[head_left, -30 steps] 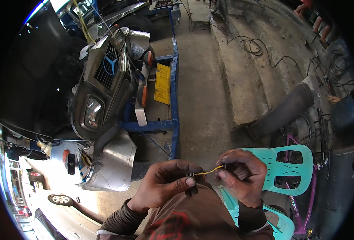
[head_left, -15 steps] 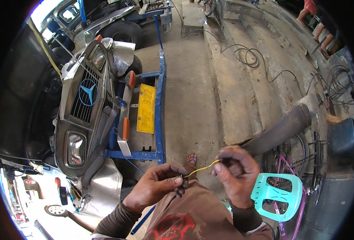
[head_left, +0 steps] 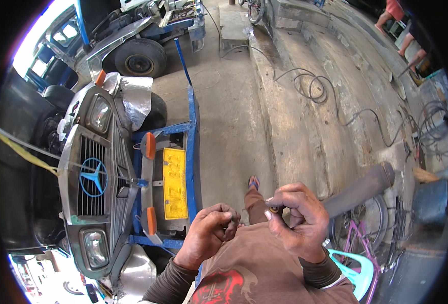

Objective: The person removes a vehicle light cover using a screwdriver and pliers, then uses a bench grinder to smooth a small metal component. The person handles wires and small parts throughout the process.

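Observation:
In front of my brown trousers (head_left: 244, 253) both hands are raised, a short gap between them. My left hand (head_left: 209, 234) is closed, thumb against curled fingers; whatever it may hold is hidden. Thumb and forefinger of my right hand (head_left: 301, 219) pinch a small yellow-and-dark piece (head_left: 273, 209), too small to make out fully. No wire shows between the hands. Left of them stands a vehicle front with a grille (head_left: 93, 175), headlights and a blue bumper frame (head_left: 193, 152). On the frame are a yellow plate (head_left: 175, 183) and two orange lamps (head_left: 151, 220).
Concrete steps (head_left: 305, 137) rise on the right, with a black cable (head_left: 312, 96) lying over them. Near my right arm are a teal plastic chair (head_left: 358, 273), a purple bicycle (head_left: 355, 235) and a long dark roll (head_left: 361, 187). Another vehicle's wheel (head_left: 140, 60) stands at the far left.
The yellow wire that stretched between my hands no longer shows there. My left fingers have curled in more. The view has shifted, and one foot now shows farther ahead.

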The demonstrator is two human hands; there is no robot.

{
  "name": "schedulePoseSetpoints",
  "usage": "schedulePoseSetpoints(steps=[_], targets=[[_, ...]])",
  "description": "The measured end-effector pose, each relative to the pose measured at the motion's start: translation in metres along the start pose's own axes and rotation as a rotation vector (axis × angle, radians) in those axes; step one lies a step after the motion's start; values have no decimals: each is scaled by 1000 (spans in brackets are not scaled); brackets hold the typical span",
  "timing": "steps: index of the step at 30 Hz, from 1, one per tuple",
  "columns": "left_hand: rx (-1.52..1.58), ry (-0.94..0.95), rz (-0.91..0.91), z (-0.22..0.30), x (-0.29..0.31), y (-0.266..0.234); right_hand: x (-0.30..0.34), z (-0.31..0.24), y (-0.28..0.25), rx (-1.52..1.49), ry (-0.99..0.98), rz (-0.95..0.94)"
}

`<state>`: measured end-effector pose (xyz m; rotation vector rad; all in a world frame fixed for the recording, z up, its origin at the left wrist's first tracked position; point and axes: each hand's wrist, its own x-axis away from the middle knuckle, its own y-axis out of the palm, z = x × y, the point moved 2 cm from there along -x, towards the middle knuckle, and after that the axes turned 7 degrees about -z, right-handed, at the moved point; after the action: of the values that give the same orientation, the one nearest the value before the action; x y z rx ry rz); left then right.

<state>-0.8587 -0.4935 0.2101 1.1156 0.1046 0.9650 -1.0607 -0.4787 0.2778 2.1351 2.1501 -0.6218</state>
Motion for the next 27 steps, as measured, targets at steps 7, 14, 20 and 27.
schedulePoseSetpoints(steps=[7, 14, 20, 27], targets=[[-285, 95, 34, 73, -153, 43, -145, 87, -38, -130, 6, -74], [-345, 66, -56, 175, -278, 63, -295, 137, -80, -167, 80, -194], [-227, 142, -36, 253, -381, 50, -417, 193, -80, -305, 148, -231], [-323, 161, -43, 367, -526, 26, -560, 262, -73, -193, 187, -53]])
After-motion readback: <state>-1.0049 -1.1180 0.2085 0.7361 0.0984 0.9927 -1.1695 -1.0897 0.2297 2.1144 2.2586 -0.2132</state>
